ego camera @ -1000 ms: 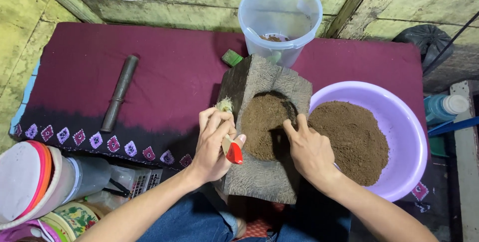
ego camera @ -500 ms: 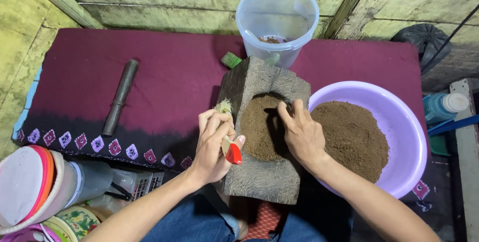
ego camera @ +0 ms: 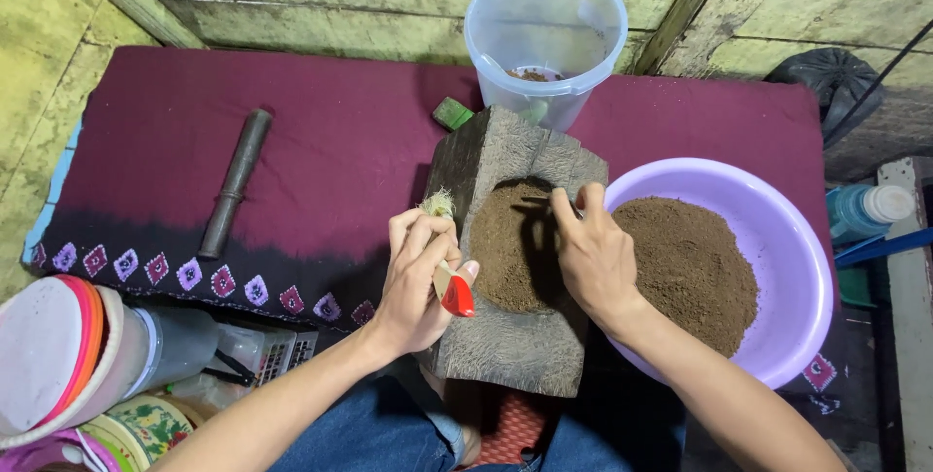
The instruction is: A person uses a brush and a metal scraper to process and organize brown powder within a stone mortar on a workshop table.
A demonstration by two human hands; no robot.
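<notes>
- The light was soft and even, bright enough to show every colour plainly, with no harsh glare.
- It seemed to fall from above: the right hand (ego camera: 595, 256) cast a dark shadow leftward onto the brown powder (ego camera: 510, 253) in the wooden block (ego camera: 510, 346).
- Deeper shade lay at the lower centre of the frame, beneath the block.
- The clear plastic bucket (ego camera: 544, 30) at the top carried a faint sheen.
- Focus was sharp in the middle; the edges bowed slightly, and the lower left corner looked softer.
</notes>
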